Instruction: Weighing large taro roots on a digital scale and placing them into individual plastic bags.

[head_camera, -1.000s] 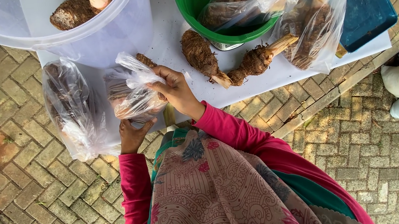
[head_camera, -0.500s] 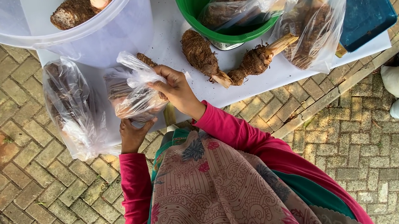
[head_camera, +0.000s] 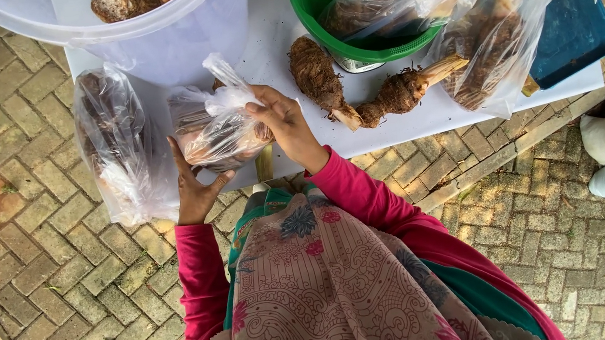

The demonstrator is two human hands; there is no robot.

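Head view: both hands work a clear bag of brown roots at the near edge of the white tabletop. Left hand cups the bag from below, fingers spread, palm open under it; right hand pinches the bag's neck at the top w/ fingertips. Bag sits partly over the edge, so its weight looks to rest mostly on the left palm. Risks, as I judge them: thin plastic could tear on a rough root end; the neck could slip from the pinch since the grip is fingertips only; if the left palm drops, the bag could go down to the brick paving. Second filled bag hangs off the edge just beside it, touching or nearly so, can't tell; an elbow bump could drag it off too. Loose roots lie near the right hand, clear of it.
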